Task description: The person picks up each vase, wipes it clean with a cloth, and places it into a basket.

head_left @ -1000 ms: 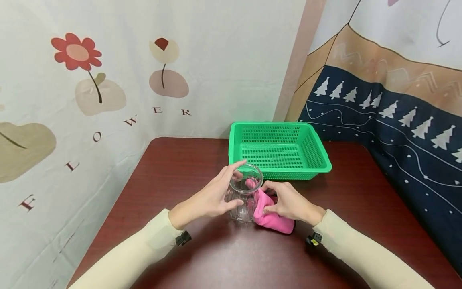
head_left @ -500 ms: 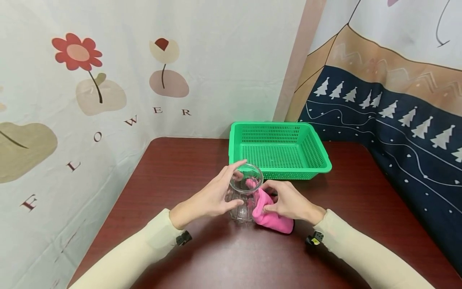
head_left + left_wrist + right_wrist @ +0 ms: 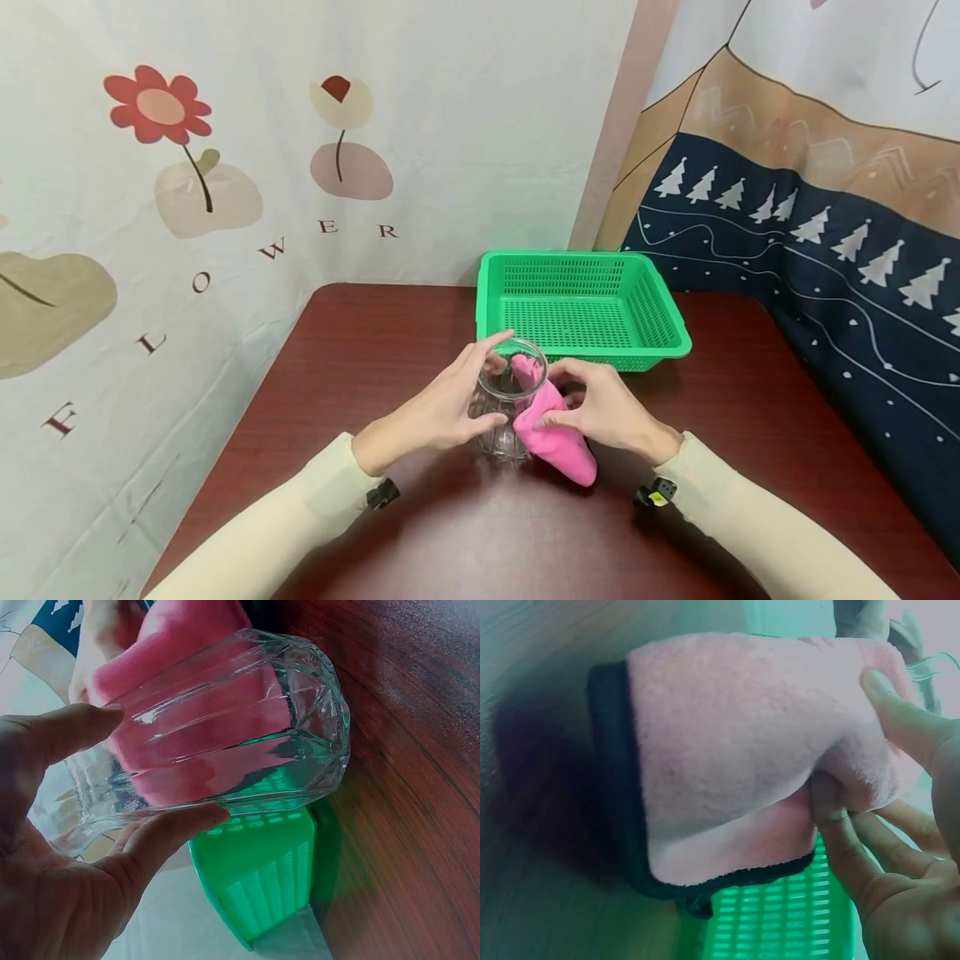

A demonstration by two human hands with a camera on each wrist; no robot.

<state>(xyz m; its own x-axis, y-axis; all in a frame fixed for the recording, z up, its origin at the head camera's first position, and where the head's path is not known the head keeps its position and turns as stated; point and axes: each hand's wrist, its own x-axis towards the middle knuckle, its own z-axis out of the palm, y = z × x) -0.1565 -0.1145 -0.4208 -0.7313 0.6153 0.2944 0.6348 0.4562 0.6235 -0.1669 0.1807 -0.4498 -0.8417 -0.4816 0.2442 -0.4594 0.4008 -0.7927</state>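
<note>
We take the glass jar as the centre of the dial, with twelve at the far side of the brown desk. From nine o'clock round to twelve we record a pale hanging printed with flowers and letters. A cream sleeve enters from seven o'clock and ends at the left hand. We find this hand's grip holding the jar from nine o'clock, thumb on the near side and fingers round toward the far side. The jar stands upright on the desk. At its three to four o'clock lies a pink cloth, pressed against the glass; pink also shows below the rim, and we cannot tell whether any cloth is inside. The right hand, at three o'clock, has its grip narrowed, pinching the cloth between thumb and fingers. The right wrist view shows black edging on the cloth. Near the jar, at one o'clock, we note a green basket; beyond, at two, a navy hanging bearing white trees.
</note>
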